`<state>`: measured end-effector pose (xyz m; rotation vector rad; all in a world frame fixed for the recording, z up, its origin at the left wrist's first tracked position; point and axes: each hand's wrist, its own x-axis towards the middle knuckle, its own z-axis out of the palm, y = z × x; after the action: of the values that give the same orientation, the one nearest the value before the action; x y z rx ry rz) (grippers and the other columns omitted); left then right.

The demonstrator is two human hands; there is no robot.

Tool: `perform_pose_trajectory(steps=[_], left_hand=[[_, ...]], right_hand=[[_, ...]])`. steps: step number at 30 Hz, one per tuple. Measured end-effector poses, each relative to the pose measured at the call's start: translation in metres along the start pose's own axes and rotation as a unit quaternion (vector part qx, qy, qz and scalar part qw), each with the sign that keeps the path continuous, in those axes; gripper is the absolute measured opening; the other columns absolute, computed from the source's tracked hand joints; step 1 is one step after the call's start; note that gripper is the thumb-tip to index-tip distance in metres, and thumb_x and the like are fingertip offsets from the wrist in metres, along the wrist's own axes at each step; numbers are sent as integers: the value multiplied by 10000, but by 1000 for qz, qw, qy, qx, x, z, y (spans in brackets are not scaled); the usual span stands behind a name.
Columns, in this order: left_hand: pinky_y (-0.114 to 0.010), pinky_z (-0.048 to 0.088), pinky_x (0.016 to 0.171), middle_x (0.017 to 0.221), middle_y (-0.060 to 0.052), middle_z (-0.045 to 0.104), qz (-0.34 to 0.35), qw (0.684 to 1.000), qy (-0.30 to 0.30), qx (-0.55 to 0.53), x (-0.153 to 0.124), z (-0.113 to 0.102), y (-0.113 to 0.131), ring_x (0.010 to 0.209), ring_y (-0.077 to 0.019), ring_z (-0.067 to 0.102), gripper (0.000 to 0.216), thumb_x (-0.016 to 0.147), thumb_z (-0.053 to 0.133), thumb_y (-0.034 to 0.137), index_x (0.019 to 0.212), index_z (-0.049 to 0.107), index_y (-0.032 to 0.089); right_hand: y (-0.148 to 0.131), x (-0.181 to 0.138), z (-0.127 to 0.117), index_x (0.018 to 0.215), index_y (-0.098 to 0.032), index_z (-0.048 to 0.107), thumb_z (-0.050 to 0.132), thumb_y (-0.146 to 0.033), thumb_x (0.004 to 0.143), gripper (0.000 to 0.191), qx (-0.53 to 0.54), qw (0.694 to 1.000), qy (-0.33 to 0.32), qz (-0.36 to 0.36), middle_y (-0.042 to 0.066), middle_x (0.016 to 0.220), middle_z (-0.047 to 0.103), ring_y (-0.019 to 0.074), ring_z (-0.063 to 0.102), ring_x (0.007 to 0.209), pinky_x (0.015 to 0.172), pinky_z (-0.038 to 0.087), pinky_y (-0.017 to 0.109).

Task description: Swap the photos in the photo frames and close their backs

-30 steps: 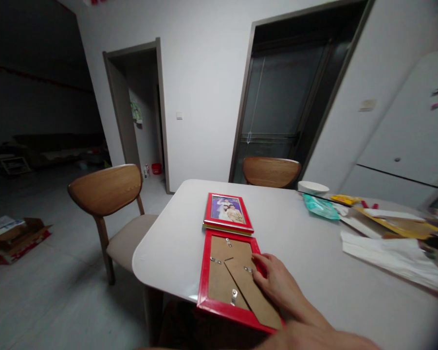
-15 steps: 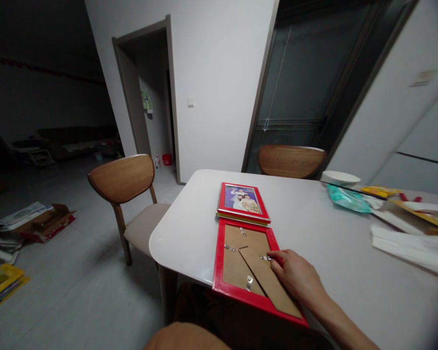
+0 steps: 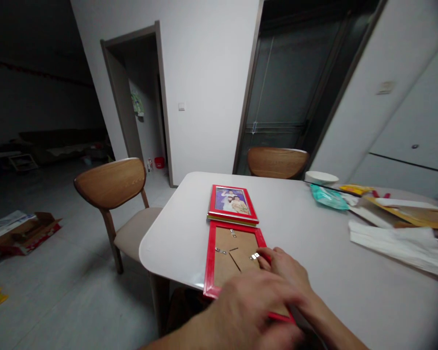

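Note:
A red picture frame (image 3: 224, 262) lies back up at the table's near edge, its brown backing board and metal turn clips showing. My right hand (image 3: 290, 267) grips its right rim with curled fingers, the tips beside the right-hand clip (image 3: 254, 255). Across the frame's lower half, my left hand (image 3: 257, 301) is close to the camera and smeared by motion; its fingers are mostly hidden, as is the frame's stand flap. Just beyond lies a stack of red frames (image 3: 212, 204), the top one face up with a photo (image 3: 234, 200) of people in it.
All of this rests on a white table (image 3: 295, 218). Toward its right side are a teal plastic packet (image 3: 328, 197), a white bowl (image 3: 321, 177), a white sheet (image 3: 390, 240) and a yellow-edged envelope (image 3: 412, 211). Wooden chairs stand left (image 3: 111, 182) and behind (image 3: 277, 162).
My left hand has come in from below and now covers the lower part of the back-up frame. My right hand stays at its right rim. The view has shifted slightly to the right.

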<state>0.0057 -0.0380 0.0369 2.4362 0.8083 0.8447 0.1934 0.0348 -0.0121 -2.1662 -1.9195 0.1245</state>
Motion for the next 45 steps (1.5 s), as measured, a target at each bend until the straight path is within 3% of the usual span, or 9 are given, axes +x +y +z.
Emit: perform_pose_trajectory(steps=[4,8,12,19,28,34,40,45], left_hand=[[-372,347,927,1130,-77,506,-199,974,108,22,12,-5,-72,1053,-206,448,418,703,476,138,1118,449,177],[-366,283,980,1221,-126,425,-206,974,90,34,3,6,-106,1132,-227,370,517,651,513,150,1156,413,100],[-350,285,981,1218,-119,432,-205,972,103,44,2,12,-105,1128,-213,377,491,662,481,140,1148,422,99],[-356,309,965,1198,-92,454,-199,972,112,54,3,12,-105,1106,-199,403,463,649,467,121,1111,452,141],[-364,323,958,1178,-81,479,-197,970,132,47,2,14,-106,1095,-200,419,459,649,470,117,1106,466,159],[-369,318,962,1187,-78,476,-194,972,124,41,2,13,-106,1106,-197,410,471,643,457,108,1111,467,159],[-351,311,965,1196,-96,466,-196,972,120,50,1,13,-107,1100,-202,410,479,637,462,121,1116,470,127],[-357,325,944,1187,-110,472,-201,971,117,56,1,16,-104,1073,-218,425,452,654,453,145,1104,482,116]], right_hand=[[-3,-9,-3,979,-223,596,414,-343,750,316,46,994,45,-93,100,1017,546,221,504,917,763,384,331],[-17,-23,-8,927,-243,627,481,-269,715,259,146,959,-45,-237,73,1107,511,201,454,1011,870,344,337],[-31,-29,-7,822,-273,657,497,-241,714,196,176,937,-95,-287,47,1102,510,195,422,1042,888,320,344],[-39,-27,1,729,-263,653,518,-276,717,136,153,953,-38,-260,28,980,560,182,465,939,837,333,346],[-62,3,11,919,-208,610,411,-306,787,258,135,967,8,-216,62,903,583,172,494,874,775,350,283],[-85,22,20,724,-175,614,419,-283,785,231,67,979,26,-191,66,772,584,158,506,757,684,353,252],[-81,24,23,757,-174,607,396,-277,795,238,60,983,40,-170,61,783,591,149,515,747,680,354,236],[-60,39,17,920,-155,592,350,-274,810,291,46,990,58,-121,76,886,582,154,507,818,718,343,235]])
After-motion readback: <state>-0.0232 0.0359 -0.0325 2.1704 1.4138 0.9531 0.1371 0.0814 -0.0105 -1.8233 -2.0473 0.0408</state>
